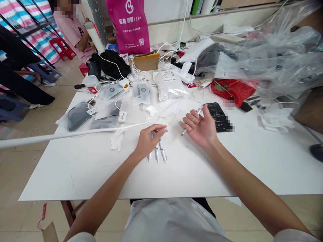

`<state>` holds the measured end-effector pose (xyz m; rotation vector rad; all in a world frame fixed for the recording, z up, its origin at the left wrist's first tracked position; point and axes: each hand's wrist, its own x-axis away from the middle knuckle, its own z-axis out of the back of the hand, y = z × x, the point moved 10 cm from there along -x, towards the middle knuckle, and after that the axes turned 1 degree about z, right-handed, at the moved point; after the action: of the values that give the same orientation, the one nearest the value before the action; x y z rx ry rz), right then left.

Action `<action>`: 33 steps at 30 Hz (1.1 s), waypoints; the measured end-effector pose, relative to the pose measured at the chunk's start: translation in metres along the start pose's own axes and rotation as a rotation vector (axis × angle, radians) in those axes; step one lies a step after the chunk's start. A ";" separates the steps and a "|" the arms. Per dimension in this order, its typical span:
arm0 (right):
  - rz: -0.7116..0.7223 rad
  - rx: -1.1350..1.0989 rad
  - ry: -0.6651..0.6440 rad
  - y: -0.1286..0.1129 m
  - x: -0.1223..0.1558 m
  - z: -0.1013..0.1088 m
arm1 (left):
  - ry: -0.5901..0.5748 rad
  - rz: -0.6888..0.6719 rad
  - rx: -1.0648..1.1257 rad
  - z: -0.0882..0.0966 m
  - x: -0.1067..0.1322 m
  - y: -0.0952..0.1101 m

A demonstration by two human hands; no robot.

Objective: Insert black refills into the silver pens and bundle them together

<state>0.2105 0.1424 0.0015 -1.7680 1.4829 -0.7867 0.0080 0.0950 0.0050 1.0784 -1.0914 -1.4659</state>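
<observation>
Forearms [113, 188] out over desk [75, 174]. My left hand [148, 139] curls loosely over three pens [156, 153], fingertips down; real grip, I cannot tell. Right hand [200, 129], palm up, fingers curled round one pen [183, 132]. Judgement: pin the row flat, lift singly, no rolling.

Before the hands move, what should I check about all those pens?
1. Does the right hand hold the single pen: ok.
2. Does the left hand touch the three pens: ok.
3. Is the left hand really gripping one: cannot tell.
4. Do the three pens lie well in from the edge of the table: ok.
5. Is there free room beside the right hand: not ok, the black device lies close.
6. Is the white cord apart from the left hand: ok.
</observation>
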 end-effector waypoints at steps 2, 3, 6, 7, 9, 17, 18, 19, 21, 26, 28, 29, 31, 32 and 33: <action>-0.008 0.022 -0.005 -0.003 -0.002 0.013 | 0.031 0.002 0.002 0.005 -0.001 -0.001; -0.011 0.023 -0.007 -0.003 -0.002 0.019 | 0.045 -0.002 0.003 0.007 -0.002 -0.002; -0.005 -0.008 -0.011 -0.004 -0.003 0.030 | 0.068 -0.006 -0.009 0.010 -0.003 -0.002; -0.002 -0.014 -0.012 -0.005 -0.003 0.032 | 0.070 -0.008 -0.014 0.010 -0.004 -0.002; -0.005 -0.014 -0.014 -0.005 -0.002 0.031 | 0.069 -0.015 -0.021 0.010 -0.004 -0.001; -0.012 -0.065 -0.041 -0.001 0.001 0.021 | 0.044 -0.042 -0.065 0.007 -0.002 0.001; 0.001 -0.048 -0.045 -0.001 0.002 0.019 | 0.032 -0.056 -0.067 0.006 -0.001 0.002; 0.016 -0.022 -0.045 -0.002 0.003 0.016 | 0.018 -0.075 -0.073 0.003 -0.001 0.003; 0.046 0.023 -0.033 -0.002 0.007 0.007 | -0.021 -0.123 -0.097 -0.003 0.002 0.007; 0.039 0.018 -0.023 0.007 0.020 -0.025 | -0.129 -0.157 -0.112 -0.023 0.009 0.010; 0.028 0.058 -0.012 0.012 0.022 -0.030 | -0.127 -0.105 -0.087 -0.023 0.008 0.006; 0.034 0.095 -0.008 0.014 0.022 -0.031 | -0.114 -0.077 -0.071 -0.021 0.007 0.003; 0.080 0.202 -0.014 0.012 0.021 -0.030 | -0.056 -0.035 -0.019 -0.011 0.003 0.000; 0.116 0.262 -0.026 0.010 0.020 -0.030 | -0.021 -0.015 0.027 -0.005 -0.001 -0.003; 0.156 0.322 -0.048 0.008 0.020 -0.030 | 0.026 0.005 0.089 0.003 -0.004 -0.005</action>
<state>0.1850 0.1184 0.0124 -1.4052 1.3576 -0.8436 0.0048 0.0996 0.0010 1.1531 -1.1494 -1.4071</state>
